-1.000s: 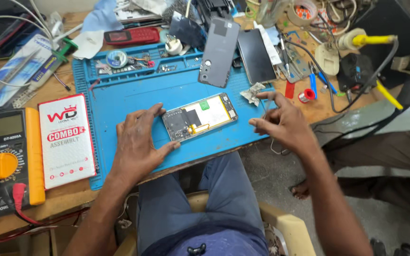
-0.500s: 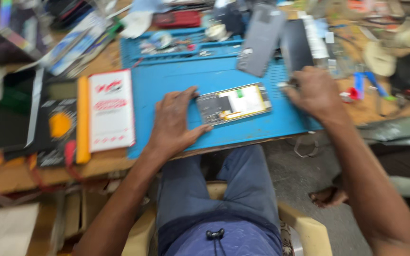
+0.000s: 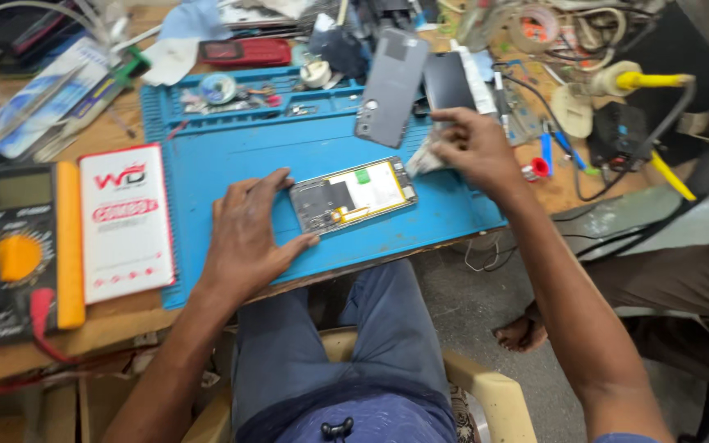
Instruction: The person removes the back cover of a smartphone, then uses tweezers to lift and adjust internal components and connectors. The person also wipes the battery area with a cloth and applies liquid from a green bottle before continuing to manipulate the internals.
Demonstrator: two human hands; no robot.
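Observation:
An opened phone (image 3: 354, 195) with its back off lies on the blue work mat (image 3: 231, 156), showing the circuit board and a white battery. My left hand (image 3: 248, 238) rests flat on the mat, its fingers touching the phone's left end. My right hand (image 3: 478, 152) reaches over the mat's right edge and pinches a crumpled silvery piece (image 3: 425, 157) beside the phone. A grey back cover (image 3: 391, 88) and a dark phone (image 3: 448, 82) lie just beyond.
A white and red flat box (image 3: 125, 221) and an orange multimeter (image 3: 18, 246) with a red lead sit left of the mat. Small parts fill the mat's top trays (image 3: 231, 92). Cables, tools and a yellow-handled iron (image 3: 646, 80) crowd the right. My knees are below the table edge.
The view swung left and back. My right hand moved up from the mat's right edge and took hold of the silvery piece. My left hand stayed on the phone.

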